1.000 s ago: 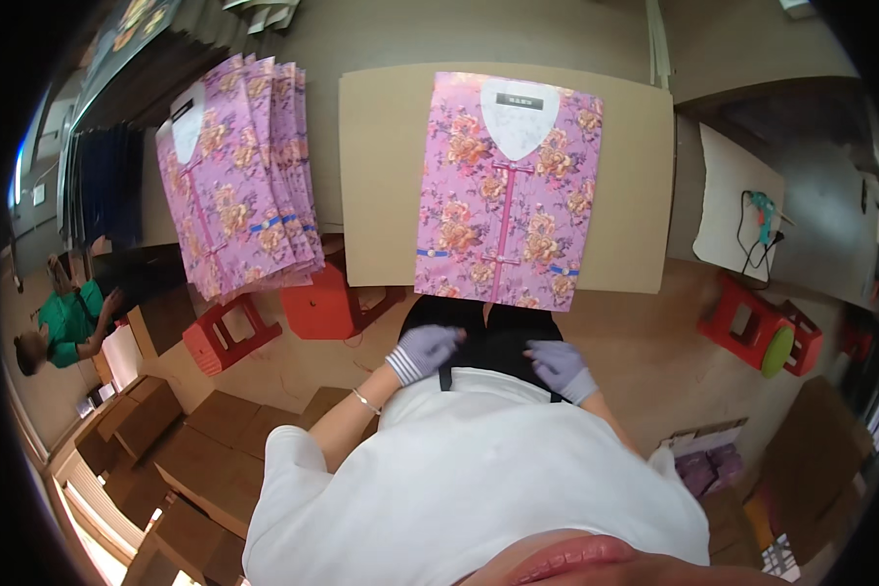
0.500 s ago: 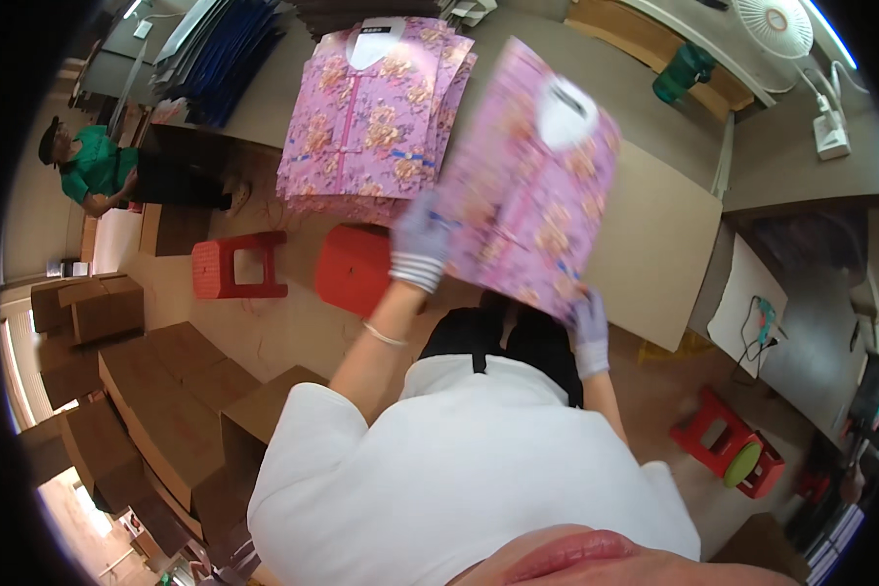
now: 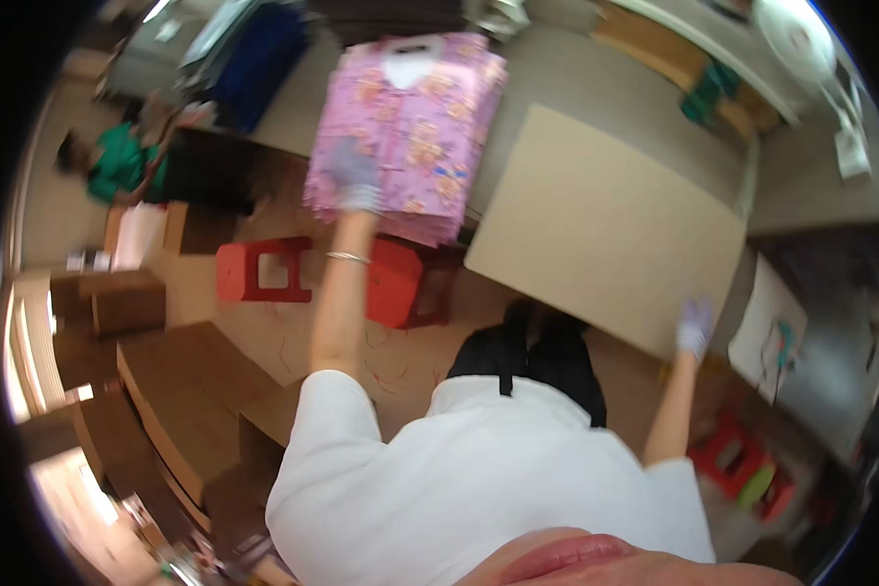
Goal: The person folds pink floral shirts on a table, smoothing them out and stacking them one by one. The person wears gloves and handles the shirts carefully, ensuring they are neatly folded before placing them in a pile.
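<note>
My left hand (image 3: 354, 174), in a pale lavender glove with a striped cuff, rests on a stack of folded pink floral shirts (image 3: 425, 146). It is blurred, but its fingers look stretched out over the lower left of the top shirt. That shirt has a white piece inside its collar. My right hand (image 3: 694, 327), gloved alike, is held over the near right part of a beige board (image 3: 606, 210). Its fingers point away from me and appear apart, with nothing seen in them.
Red stools (image 3: 264, 271) stand below the table's left side. Brown cartons (image 3: 181, 391) fill the floor at the left, where a person in green (image 3: 122, 171) is at work. Dark blue folded items (image 3: 264, 68) lie far left; a green container (image 3: 710, 91) and white fan (image 3: 796, 37) are far right.
The pink shirt that both hands held in the air has joined the stack at the left. My left hand moved left with it; my right hand moved right, off the shirt, uncovering the board.
</note>
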`<state>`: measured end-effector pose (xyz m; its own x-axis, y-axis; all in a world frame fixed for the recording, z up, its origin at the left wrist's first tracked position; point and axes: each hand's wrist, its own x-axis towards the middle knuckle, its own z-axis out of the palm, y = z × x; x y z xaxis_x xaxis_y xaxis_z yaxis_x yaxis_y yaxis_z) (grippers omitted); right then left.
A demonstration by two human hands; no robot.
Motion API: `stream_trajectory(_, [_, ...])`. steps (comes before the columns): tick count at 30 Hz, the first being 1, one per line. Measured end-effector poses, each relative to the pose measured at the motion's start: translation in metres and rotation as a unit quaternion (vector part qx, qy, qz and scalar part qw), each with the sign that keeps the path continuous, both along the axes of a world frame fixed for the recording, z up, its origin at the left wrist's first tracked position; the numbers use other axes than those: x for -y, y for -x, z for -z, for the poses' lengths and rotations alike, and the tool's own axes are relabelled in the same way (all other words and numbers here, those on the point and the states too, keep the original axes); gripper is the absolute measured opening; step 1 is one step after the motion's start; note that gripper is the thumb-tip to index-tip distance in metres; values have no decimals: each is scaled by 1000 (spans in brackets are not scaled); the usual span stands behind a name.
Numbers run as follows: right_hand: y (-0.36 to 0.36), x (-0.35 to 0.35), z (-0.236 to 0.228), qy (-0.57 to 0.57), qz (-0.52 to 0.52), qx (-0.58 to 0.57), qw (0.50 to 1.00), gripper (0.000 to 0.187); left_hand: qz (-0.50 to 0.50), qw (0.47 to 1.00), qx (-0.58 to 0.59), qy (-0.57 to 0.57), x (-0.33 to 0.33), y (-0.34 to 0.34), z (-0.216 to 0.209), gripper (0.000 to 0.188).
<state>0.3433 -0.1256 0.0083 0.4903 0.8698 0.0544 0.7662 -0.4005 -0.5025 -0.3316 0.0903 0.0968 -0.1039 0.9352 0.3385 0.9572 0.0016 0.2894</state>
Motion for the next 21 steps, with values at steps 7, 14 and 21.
stream_trajectory(7, [-103, 15, 48, 287, 73, 77, 952, 67, 295, 906, -154, 262, 158, -304, 44, 54])
stream_trajectory(14, [-56, 12, -27, 6, 96, 176, 980, 42, 312, 894, -134, 293, 148, -324, 47, 58])
stream_trajectory(21, [-134, 72, -105, -307, -80, -202, 926, 30, 15, 977, 136, 166, 81, -261, 65, 65])
